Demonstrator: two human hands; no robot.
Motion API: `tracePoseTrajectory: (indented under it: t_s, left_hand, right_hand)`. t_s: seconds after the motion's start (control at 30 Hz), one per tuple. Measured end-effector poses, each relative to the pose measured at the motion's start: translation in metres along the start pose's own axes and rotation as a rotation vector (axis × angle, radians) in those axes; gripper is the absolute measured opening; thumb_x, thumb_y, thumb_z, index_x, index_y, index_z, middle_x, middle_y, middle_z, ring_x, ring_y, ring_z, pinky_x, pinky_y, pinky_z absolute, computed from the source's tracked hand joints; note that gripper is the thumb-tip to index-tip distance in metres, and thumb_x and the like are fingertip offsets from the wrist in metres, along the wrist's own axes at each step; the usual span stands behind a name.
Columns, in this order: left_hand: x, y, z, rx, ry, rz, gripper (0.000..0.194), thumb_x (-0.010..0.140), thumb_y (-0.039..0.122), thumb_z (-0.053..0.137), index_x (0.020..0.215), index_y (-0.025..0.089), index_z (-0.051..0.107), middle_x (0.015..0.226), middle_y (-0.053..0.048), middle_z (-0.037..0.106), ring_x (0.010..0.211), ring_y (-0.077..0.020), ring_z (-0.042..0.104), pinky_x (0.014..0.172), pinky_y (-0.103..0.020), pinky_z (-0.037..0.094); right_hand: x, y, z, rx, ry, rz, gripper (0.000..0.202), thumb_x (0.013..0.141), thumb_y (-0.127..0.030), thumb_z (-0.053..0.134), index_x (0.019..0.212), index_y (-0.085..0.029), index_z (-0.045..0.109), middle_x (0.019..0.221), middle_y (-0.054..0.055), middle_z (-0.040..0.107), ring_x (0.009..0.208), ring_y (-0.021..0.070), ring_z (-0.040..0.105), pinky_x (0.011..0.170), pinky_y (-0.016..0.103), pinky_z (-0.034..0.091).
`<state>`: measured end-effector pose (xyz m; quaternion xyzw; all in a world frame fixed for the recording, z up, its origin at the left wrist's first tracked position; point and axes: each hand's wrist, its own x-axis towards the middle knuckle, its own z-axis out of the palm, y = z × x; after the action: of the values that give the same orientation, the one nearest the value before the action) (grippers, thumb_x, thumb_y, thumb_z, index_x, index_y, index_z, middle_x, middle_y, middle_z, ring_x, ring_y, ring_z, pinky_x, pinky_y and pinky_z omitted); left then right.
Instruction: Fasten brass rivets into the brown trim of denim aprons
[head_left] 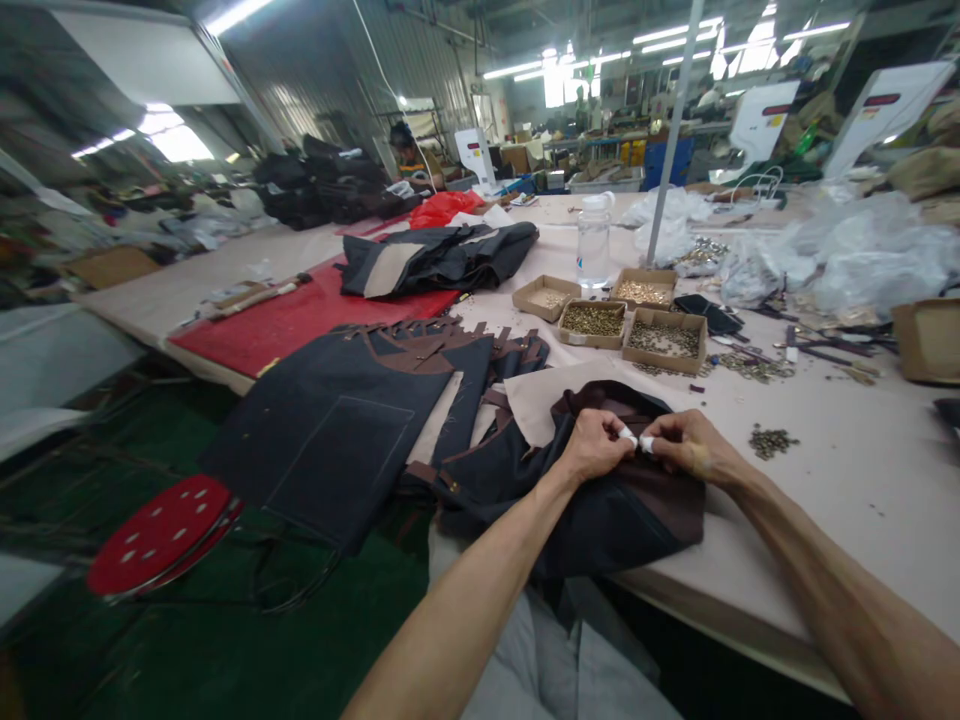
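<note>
A bunched dark apron with brown trim lies at the table's front edge. My left hand pinches its brown part, with white tape on the fingertips. Close beside it, my right hand pinches the same brown part, its fingers also wrapped in white tape. The fingertips of both hands nearly meet; any small piece between them is too hidden to make out. To the left, a stack of similar dark aprons with brown edging overhangs the table edge.
Cardboard trays of small metal fittings stand beyond my hands, near a clear bottle and a metal pole. Loose fittings lie at right. A red stool stands at lower left. Another person is in the background.
</note>
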<state>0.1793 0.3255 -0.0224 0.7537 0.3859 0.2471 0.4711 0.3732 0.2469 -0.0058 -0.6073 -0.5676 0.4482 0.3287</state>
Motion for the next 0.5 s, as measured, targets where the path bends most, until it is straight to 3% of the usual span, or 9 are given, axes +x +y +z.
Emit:
tracePoseTrajectory:
  t_s: [0.13, 0.23, 0.33, 0.5]
  left_hand:
    - [0.002, -0.006, 0.003, -0.123, -0.046, -0.042, 0.014, 0.071, 0.017, 0.071, 0.083, 0.01, 0.073, 0.069, -0.006, 0.073, 0.059, -0.0132, 0.066, 0.056, -0.021, 0.05]
    - [0.005, -0.011, 0.005, -0.196, -0.071, -0.042, 0.015, 0.072, 0.018, 0.071, 0.084, 0.009, 0.071, 0.072, -0.008, 0.074, 0.064, -0.0159, 0.07, 0.057, -0.021, 0.052]
    - [0.006, -0.012, 0.006, -0.207, -0.054, -0.046, 0.015, 0.071, 0.017, 0.071, 0.084, 0.009, 0.07, 0.071, -0.007, 0.074, 0.064, -0.0164, 0.071, 0.057, -0.021, 0.053]
    - [0.004, -0.006, 0.0, -0.158, -0.059, -0.061, 0.013, 0.07, 0.014, 0.073, 0.081, 0.009, 0.072, 0.067, -0.005, 0.072, 0.06, -0.0137, 0.068, 0.057, -0.02, 0.053]
  right_hand:
    - [-0.005, 0.005, -0.005, 0.127, -0.071, -0.104, 0.031, 0.071, -0.03, 0.075, 0.098, -0.014, 0.071, 0.08, 0.005, 0.071, 0.066, 0.0153, 0.062, 0.061, 0.025, 0.047]
    - [-0.002, 0.014, 0.001, 0.155, 0.016, -0.141, 0.026, 0.073, -0.033, 0.077, 0.09, -0.017, 0.065, 0.076, 0.002, 0.068, 0.06, 0.0141, 0.06, 0.055, 0.025, 0.045]
    - [0.004, 0.02, 0.007, 0.233, 0.07, -0.184, 0.034, 0.071, -0.037, 0.082, 0.089, -0.02, 0.059, 0.076, 0.001, 0.067, 0.057, 0.0138, 0.058, 0.052, 0.025, 0.045]
    - [0.005, 0.016, 0.007, 0.158, 0.042, -0.288, 0.03, 0.08, -0.045, 0.077, 0.095, -0.02, 0.07, 0.081, 0.003, 0.066, 0.062, 0.0149, 0.057, 0.054, 0.026, 0.043]
